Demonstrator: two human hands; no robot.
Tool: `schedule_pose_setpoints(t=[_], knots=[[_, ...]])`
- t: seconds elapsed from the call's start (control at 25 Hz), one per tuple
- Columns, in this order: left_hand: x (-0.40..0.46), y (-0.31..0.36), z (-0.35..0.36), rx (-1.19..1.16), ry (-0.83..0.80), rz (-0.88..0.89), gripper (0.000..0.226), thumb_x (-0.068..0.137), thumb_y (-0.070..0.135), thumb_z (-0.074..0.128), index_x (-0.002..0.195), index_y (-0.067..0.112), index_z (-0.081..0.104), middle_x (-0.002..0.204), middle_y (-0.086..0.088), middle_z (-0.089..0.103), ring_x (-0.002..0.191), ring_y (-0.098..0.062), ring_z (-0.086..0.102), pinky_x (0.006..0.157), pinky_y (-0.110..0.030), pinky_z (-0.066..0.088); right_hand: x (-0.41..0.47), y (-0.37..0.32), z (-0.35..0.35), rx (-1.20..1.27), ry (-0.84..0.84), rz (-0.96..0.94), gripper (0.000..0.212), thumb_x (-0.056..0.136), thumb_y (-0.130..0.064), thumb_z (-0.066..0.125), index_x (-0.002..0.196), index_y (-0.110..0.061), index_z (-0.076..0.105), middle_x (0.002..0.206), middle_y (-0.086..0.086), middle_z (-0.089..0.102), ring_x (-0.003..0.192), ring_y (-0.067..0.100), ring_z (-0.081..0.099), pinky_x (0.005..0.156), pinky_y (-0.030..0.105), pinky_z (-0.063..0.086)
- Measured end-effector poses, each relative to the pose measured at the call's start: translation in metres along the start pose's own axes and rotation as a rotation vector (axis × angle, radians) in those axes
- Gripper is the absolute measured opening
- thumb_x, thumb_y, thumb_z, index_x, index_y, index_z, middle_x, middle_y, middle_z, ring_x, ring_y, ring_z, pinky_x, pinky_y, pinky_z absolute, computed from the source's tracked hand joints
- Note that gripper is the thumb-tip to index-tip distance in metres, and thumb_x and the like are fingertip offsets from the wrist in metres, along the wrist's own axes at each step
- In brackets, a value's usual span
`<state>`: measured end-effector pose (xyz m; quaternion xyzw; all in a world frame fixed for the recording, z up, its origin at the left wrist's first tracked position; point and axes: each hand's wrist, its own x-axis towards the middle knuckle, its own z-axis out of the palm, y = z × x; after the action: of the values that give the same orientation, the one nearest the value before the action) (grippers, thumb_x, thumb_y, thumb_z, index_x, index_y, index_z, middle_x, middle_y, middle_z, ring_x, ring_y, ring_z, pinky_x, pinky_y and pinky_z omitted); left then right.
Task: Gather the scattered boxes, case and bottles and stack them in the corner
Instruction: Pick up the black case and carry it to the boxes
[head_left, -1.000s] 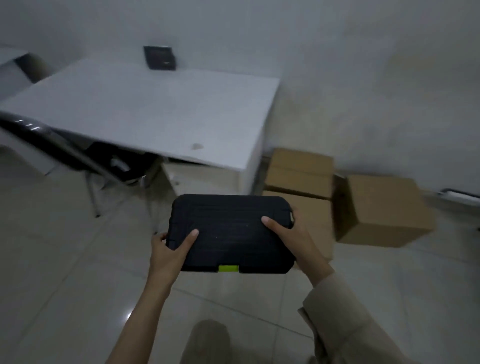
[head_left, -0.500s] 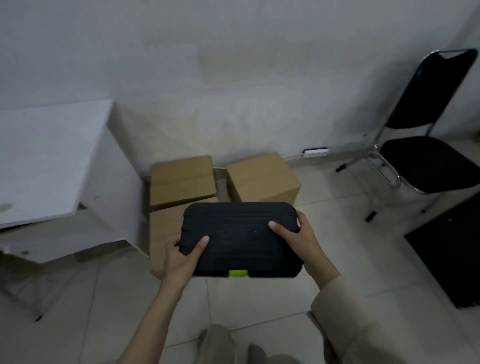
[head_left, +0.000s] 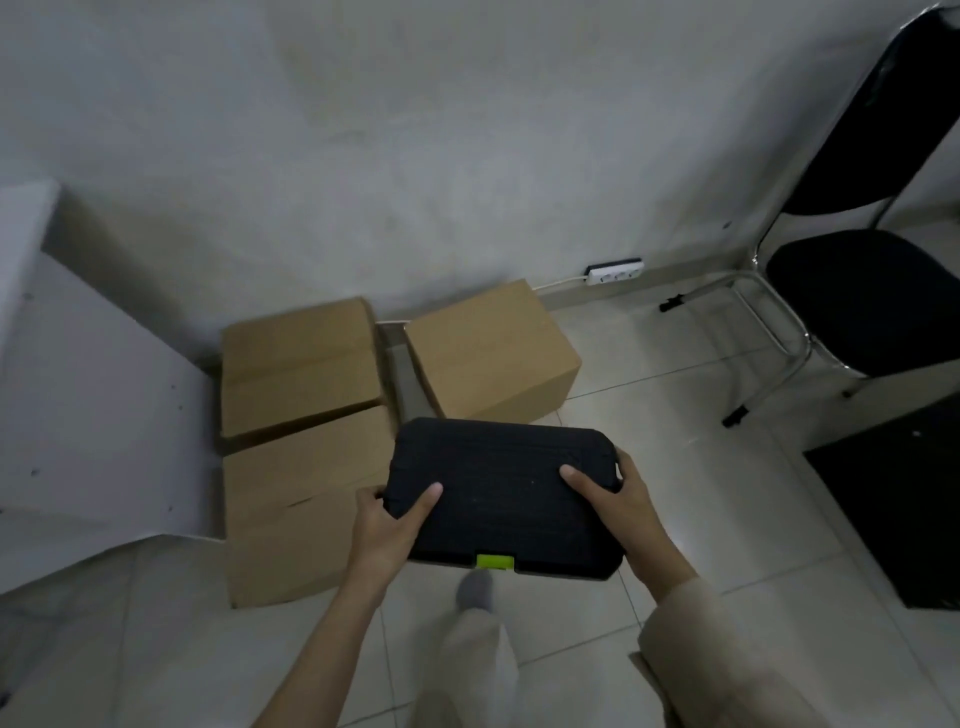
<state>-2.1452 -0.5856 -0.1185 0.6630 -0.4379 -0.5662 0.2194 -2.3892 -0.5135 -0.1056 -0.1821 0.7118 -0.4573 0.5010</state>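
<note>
I carry a black ribbed case (head_left: 501, 491) with a green latch, held flat in front of me. My left hand (head_left: 387, 525) grips its left edge with the thumb on top. My right hand (head_left: 621, 501) grips its right edge the same way. The case hovers above the floor, just in front of three cardboard boxes: a back-left box (head_left: 296, 364) by the wall, a front-left box (head_left: 296, 499) before it, and a right box (head_left: 488, 348). No bottles are in view.
A white table's side panel (head_left: 88, 415) stands left of the boxes. A black chair (head_left: 872, 291) with chrome legs is at the right, a power strip (head_left: 615, 271) by the wall, a black mat (head_left: 904, 509) on the tiled floor. My foot (head_left: 474, 590) is under the case.
My view swung right from the table to the boxes and I stepped closer. Both hands kept the same grip on the case, which now hangs nearer the boxes.
</note>
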Motion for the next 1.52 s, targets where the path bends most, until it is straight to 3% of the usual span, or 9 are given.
schedule_pose_setpoints(t=[0.12,0.4,0.6,0.8,1.08,1.2,1.28,1.36,1.52], knots=[[0.056,-0.006,0.03,0.033,-0.056,-0.069,0.073,0.066,0.051,0.074,0.118,0.005,0.053,0.111,-0.011,0.065,0.099,-0.023,0.064,0.086,-0.042,0.055,0.059,0.021,-0.003,-0.008,0.023,0.077,0.066,0.068,-0.038,0.078,0.122,-0.036,0.041,0.107,-0.008,0.058,0.09,0.01,0.061,0.059,0.019,0.05],[0.206,-0.1,0.121,0.055,-0.073,-0.204,0.045,0.076,0.032,0.073,0.113,0.01,0.059,0.097,0.003,0.065,0.089,-0.015,0.063,0.069,-0.022,0.05,0.222,0.144,-0.006,-0.041,0.045,0.246,0.07,0.069,-0.037,0.078,0.128,-0.032,0.04,0.114,0.0,0.057,0.092,0.011,0.061,0.063,0.021,0.052],[0.318,-0.202,0.182,0.097,-0.031,-0.302,0.049,0.079,0.028,0.071,0.118,0.0,0.057,0.116,-0.017,0.064,0.103,-0.031,0.062,0.084,-0.039,0.053,0.337,0.252,-0.001,-0.052,0.049,0.328,0.076,0.072,-0.035,0.076,0.135,-0.025,0.035,0.117,0.003,0.055,0.091,0.015,0.06,0.064,0.022,0.052],[0.412,-0.288,0.21,0.193,-0.005,-0.345,0.065,0.075,0.045,0.07,0.122,0.005,0.05,0.118,-0.013,0.06,0.102,-0.028,0.059,0.082,-0.037,0.052,0.434,0.331,0.017,-0.067,-0.012,0.338,0.071,0.074,-0.035,0.075,0.132,-0.027,0.035,0.1,-0.01,0.053,0.085,0.003,0.056,0.054,0.012,0.048],[0.459,-0.351,0.223,0.253,0.084,-0.319,0.069,0.077,0.045,0.067,0.125,0.003,0.042,0.116,-0.009,0.056,0.099,-0.024,0.055,0.08,-0.032,0.046,0.499,0.379,0.044,-0.108,-0.129,0.262,0.059,0.08,-0.027,0.07,0.13,-0.025,0.038,0.124,0.004,0.052,0.101,0.017,0.054,0.073,0.022,0.05],[0.46,-0.355,0.222,0.279,-0.006,-0.325,0.072,0.077,0.044,0.067,0.131,0.004,0.041,0.127,-0.01,0.055,0.113,-0.027,0.054,0.095,-0.037,0.047,0.5,0.383,0.049,-0.177,-0.096,0.271,0.067,0.086,-0.02,0.063,0.142,-0.024,0.026,0.138,0.008,0.045,0.119,0.027,0.049,0.098,0.041,0.046],[0.452,-0.343,0.219,0.263,-0.114,-0.355,0.079,0.073,0.047,0.068,0.134,0.006,0.04,0.133,-0.013,0.053,0.119,-0.028,0.052,0.103,-0.042,0.044,0.493,0.372,0.045,-0.226,-0.087,0.305,0.067,0.09,-0.014,0.057,0.146,-0.024,0.022,0.146,0.008,0.037,0.13,0.029,0.04,0.108,0.043,0.037],[0.442,-0.322,0.217,0.274,-0.188,-0.405,0.08,0.076,0.047,0.067,0.139,0.009,0.035,0.14,-0.009,0.047,0.125,-0.026,0.047,0.105,-0.035,0.039,0.481,0.352,0.038,-0.229,-0.12,0.322,0.056,0.091,-0.008,0.052,0.143,-0.018,0.031,0.145,0.009,0.039,0.13,0.027,0.04,0.102,0.032,0.041],[0.408,-0.248,0.225,0.321,-0.236,-0.315,0.057,0.087,0.034,0.059,0.137,0.013,0.039,0.139,-0.01,0.046,0.123,-0.023,0.047,0.09,-0.026,0.04,0.431,0.293,0.038,-0.186,-0.239,0.346,0.04,0.095,-0.003,0.045,0.134,-0.006,0.043,0.138,0.012,0.049,0.126,0.024,0.047,0.068,0.011,0.041]])
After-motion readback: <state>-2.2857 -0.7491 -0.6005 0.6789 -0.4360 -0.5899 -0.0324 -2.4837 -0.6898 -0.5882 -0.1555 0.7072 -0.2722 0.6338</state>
